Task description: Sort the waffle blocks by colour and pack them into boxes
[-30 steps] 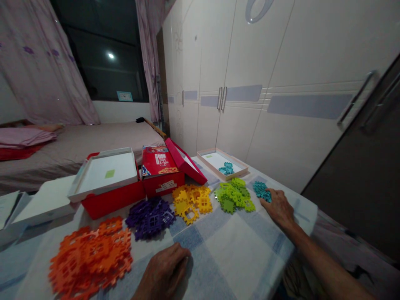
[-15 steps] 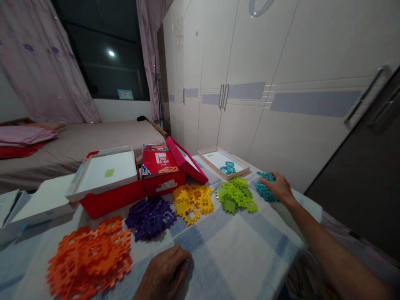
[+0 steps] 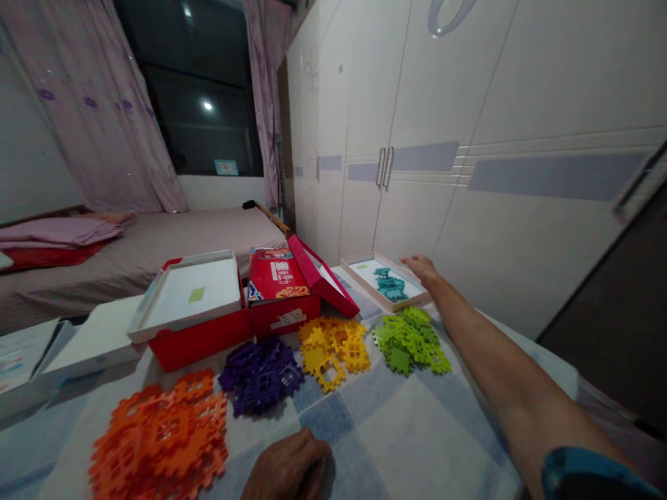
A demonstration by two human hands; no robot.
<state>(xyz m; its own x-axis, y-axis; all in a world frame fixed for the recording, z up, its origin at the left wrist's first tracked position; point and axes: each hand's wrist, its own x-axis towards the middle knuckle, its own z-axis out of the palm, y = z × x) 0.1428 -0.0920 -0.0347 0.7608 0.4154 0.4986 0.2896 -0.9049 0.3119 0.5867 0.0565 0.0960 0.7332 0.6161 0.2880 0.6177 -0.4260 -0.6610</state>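
My right hand [image 3: 420, 268] reaches to the far right edge of a shallow white tray [image 3: 365, 258], fingers stretched out and nothing seen in them. Teal notched plastic pieces [image 3: 392, 286] lie heaped inside that tray. Just in front of it is a pile of lime green pieces [image 3: 409, 342], beside my right forearm. My left hand [image 3: 289, 467] rests curled on the checked tablecloth [image 3: 385, 423], with no object visible in it. Nearest to it are purple pieces [image 3: 262, 376] and yellow pieces [image 3: 333, 348]. Orange pieces [image 3: 164, 437] form a larger heap at the left.
Behind the piles stand a red printed box [image 3: 284, 316], a leaning red lid [image 3: 324, 278] and another white tray [image 3: 201, 278] on a red box. White boxes [image 3: 94, 330] sit at the left. A wardrobe [image 3: 417, 104] rises beyond the table, and a bed [image 3: 208, 226] stands behind.
My right hand has moved from the teal pile on the table to the tray, and its fingers have straightened. More teal pieces now lie in the tray. My left hand stays curled.
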